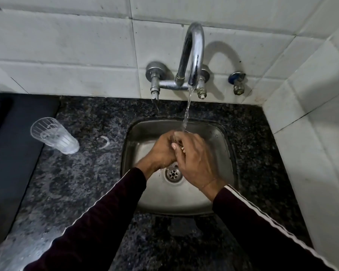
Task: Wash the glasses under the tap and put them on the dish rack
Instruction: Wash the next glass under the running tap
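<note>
Rinsing hands together under the running tap (192, 55).
Left hand (161, 151) and right hand (196, 163) are clasped over the sink (221, 137); a glass (54, 135) stands on the counter (90, 173).

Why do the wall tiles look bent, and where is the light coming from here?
Head view: the wide lens bows the tile lines toward the edges. The tap throws a looped shadow to its right, so light comes from the left. Glare streaks the spout and the sink rim. The counter's lower left is dim and smeared; the glass stays fairly sharp.
</note>
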